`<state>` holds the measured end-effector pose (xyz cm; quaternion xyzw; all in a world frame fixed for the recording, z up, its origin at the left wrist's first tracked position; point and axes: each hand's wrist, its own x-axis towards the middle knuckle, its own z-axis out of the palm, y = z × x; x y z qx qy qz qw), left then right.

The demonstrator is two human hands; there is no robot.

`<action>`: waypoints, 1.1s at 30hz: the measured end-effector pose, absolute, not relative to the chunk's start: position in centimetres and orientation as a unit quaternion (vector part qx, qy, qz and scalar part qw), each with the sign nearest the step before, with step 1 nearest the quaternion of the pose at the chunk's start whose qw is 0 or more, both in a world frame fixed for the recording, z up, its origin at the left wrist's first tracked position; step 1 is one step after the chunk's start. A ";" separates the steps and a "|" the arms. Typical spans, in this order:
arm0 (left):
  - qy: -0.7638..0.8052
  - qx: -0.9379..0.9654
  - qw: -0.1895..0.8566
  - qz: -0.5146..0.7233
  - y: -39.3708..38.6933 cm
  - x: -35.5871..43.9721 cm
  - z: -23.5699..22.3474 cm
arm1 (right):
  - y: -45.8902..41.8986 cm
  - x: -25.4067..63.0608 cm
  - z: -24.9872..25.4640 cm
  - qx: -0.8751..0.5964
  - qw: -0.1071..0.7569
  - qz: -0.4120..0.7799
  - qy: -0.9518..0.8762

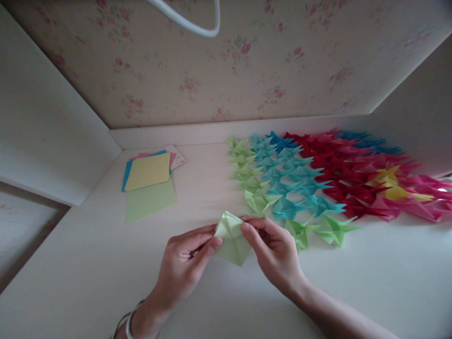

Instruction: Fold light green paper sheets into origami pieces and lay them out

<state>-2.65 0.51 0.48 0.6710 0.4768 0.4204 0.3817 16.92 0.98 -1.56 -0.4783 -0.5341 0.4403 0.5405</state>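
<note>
A pale green sheet of origami paper (233,249), partly folded and creased down its middle, is held just above the white desk. My left hand (189,254) pinches its left edge between thumb and fingers. At the right edge, my right hand (273,247) grips the same paper, thumb on the near face and fingers curled behind. The paper's upper part stands up as a folded flap, while a pointed lower corner hangs toward me. Close beyond my right hand lie green folded paper cranes (334,230).
Rows of teal paper cranes (287,207), red ones (339,179) and a few yellow ones (386,176) cover the desk's right side. A stack of coloured paper squares (150,172) lies at the left, beside a white cabinet panel (52,117). A white cable (190,26) hangs before the floral wall.
</note>
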 end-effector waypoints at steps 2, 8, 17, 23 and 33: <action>0.489 0.651 0.388 0.432 0.4 -2.4 0.3 | 1.0 17.0 -1.7 -0.486 0.534 0.433 -0.540; 0.502 0.624 0.393 0.452 0.1 -2.1 0.1 | 0.9 16.8 -1.7 -0.483 0.534 0.432 -0.544; 0.500 0.640 0.354 0.463 0.2 -2.1 0.0 | 0.6 16.4 -2.4 -0.490 0.539 0.439 -0.526; 0.493 0.651 0.354 0.456 0.4 -1.9 0.2 | 0.7 16.6 -2.2 -0.501 0.520 0.447 -0.528; 0.466 0.684 0.355 0.435 0.5 -1.9 0.2 | 0.9 16.7 -1.6 -0.501 0.467 0.489 -0.539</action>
